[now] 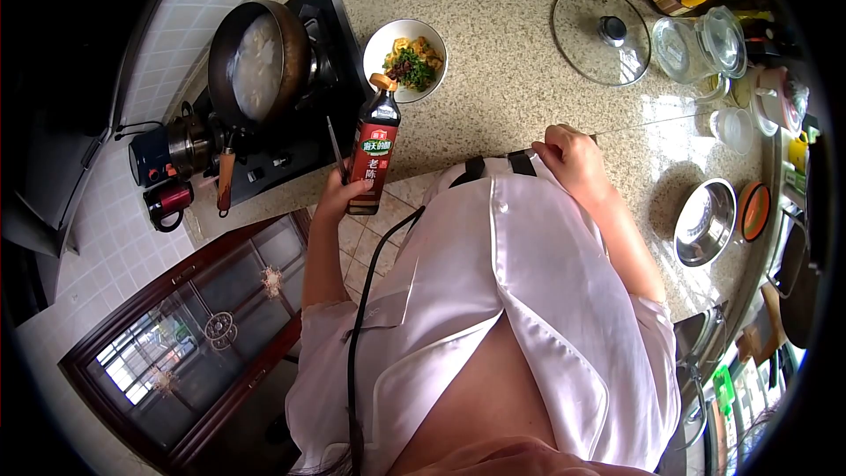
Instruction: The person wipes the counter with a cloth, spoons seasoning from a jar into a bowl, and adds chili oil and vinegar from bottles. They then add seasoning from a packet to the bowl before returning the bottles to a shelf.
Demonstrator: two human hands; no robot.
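My left hand (339,194) is closed around the lower part of a vinegar bottle (374,154) with dark liquid, a red label and an orange-brown cap. A thin, dark stick-like utensil (336,145) rises beside the bottle from the same hand. The bottle stands nearly upright in this view, its cap overlapping the rim of a white bowl (374,44). Yellowish food, chopped greens and dark bits (412,65) lie in the bowl. My right hand (571,159) is at the counter's front edge with fingers curled in; whatever they may hold is hidden.
A wok (291,62) with cloudy, steaming liquid sits on the black gas stove (330,13). On the speckled counter (493,44) are a glass lid (582,40), glass containers (683,48) and a metal bowl (705,225). A small pot (188,145) and red mug (169,203) stand at left.
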